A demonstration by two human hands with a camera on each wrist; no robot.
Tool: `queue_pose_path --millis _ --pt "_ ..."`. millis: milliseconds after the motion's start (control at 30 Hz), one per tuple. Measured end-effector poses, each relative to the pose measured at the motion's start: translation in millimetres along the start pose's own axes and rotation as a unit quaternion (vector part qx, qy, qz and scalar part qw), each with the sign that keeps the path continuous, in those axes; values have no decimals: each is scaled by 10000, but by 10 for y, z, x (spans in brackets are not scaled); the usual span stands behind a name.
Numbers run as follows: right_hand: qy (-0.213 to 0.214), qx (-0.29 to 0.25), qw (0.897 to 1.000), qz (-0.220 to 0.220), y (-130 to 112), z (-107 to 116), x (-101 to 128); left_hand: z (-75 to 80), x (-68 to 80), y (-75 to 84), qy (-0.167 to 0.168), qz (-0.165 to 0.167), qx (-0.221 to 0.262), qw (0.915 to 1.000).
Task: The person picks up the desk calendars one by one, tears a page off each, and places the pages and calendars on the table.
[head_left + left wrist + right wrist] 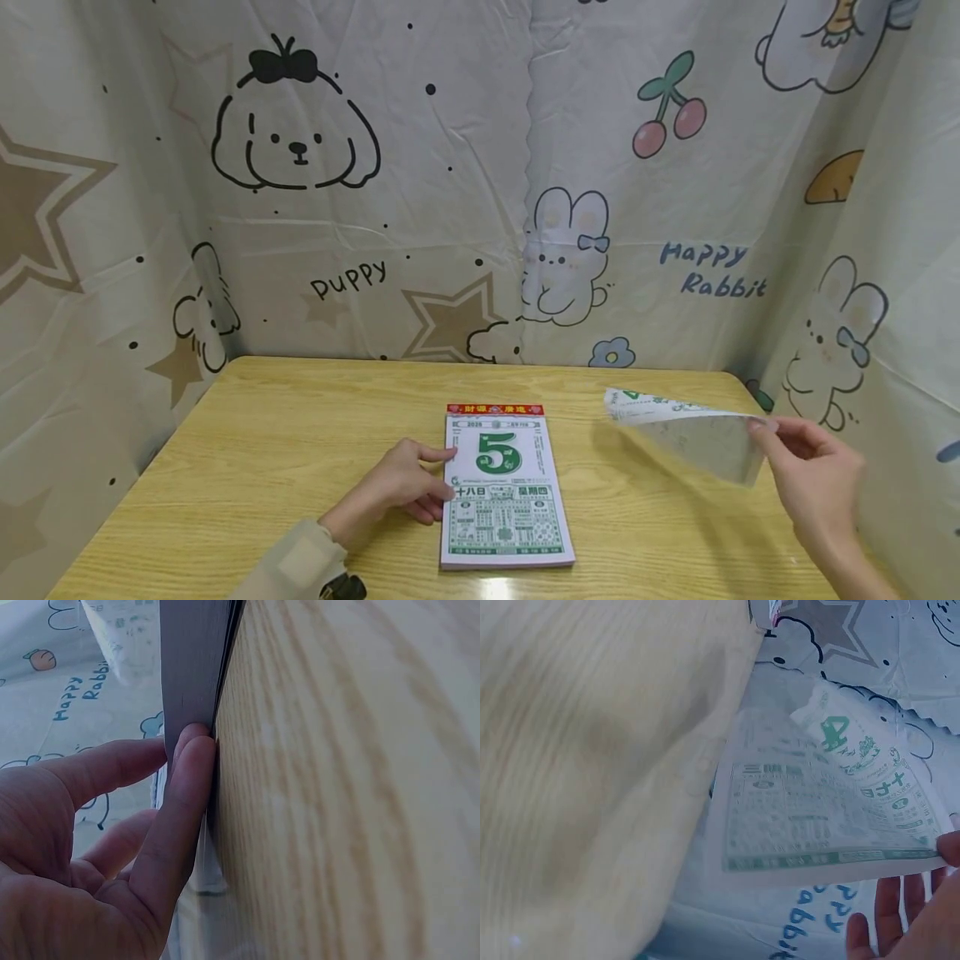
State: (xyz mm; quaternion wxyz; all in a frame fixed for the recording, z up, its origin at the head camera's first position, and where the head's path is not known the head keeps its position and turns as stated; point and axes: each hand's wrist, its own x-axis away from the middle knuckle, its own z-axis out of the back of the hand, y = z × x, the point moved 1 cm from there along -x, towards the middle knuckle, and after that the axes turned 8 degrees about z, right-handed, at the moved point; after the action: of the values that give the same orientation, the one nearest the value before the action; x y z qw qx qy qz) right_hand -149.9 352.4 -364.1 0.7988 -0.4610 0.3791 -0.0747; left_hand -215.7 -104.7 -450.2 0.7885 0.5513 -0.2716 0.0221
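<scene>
A thick tear-off calendar lies face up on the wooden table, with a red top band and a large green 5 on its top page. My left hand rests against its left edge; in the left wrist view, the fingertips touch the side of the page stack. Raised to the right of the calendar, my right hand pinches a loose calendar page by a corner. The page is thin and bent over, and green print with a 4 shows on it in the right wrist view.
A wooden table carries the calendar. Behind it and at both sides hangs a pale curtain printed with puppies, rabbits, cherries and stars. A dark watch or bracelet sits near the left cuff.
</scene>
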Motion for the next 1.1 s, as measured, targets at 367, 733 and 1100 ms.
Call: queue_pose_path --millis 367,733,1100 --pt "-3291 1707 8691 3275 145 -317 485 2 -12 -16 3 -38 -7 10000" --pt "-5217 2467 8011 1589 390 -395 587 8 -16 -15 28 13 -27 10000" --pt "-5303 1973 8065 1719 399 -373 517 13 -24 -20 -14 4 20 10000"
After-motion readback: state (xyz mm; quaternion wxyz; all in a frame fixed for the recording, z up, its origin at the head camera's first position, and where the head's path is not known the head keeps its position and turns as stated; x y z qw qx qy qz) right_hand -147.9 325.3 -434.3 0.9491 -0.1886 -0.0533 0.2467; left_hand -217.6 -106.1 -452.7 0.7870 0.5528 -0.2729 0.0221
